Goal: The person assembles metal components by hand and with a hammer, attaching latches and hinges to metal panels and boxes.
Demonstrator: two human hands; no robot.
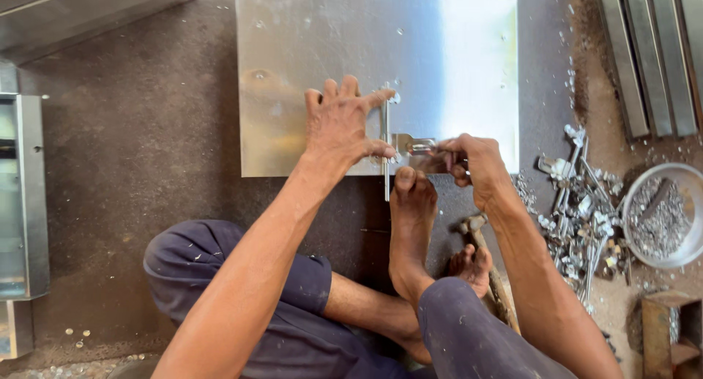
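Metal sheet (329, 49): flat on the floor (132, 145) in front of you. Your left hand (344, 126) lies open on its near edge, fingers spread, pressing a thin metal strip (386, 166) that overhangs that edge. Your right hand (476, 163), at the same edge, is closed around a small metal latch (411, 145). Your foot (412, 203) touches the near edge. Hammer (487, 265): near side of sheet. Bowl (663, 214) and loose metal parts (578, 218): right of sheet.

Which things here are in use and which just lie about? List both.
In use: metal sheet, latch bar under the left hand, bracket piece pinched by the right hand.
Lying about: hammer, pile of fittings, bowl, metal channels.
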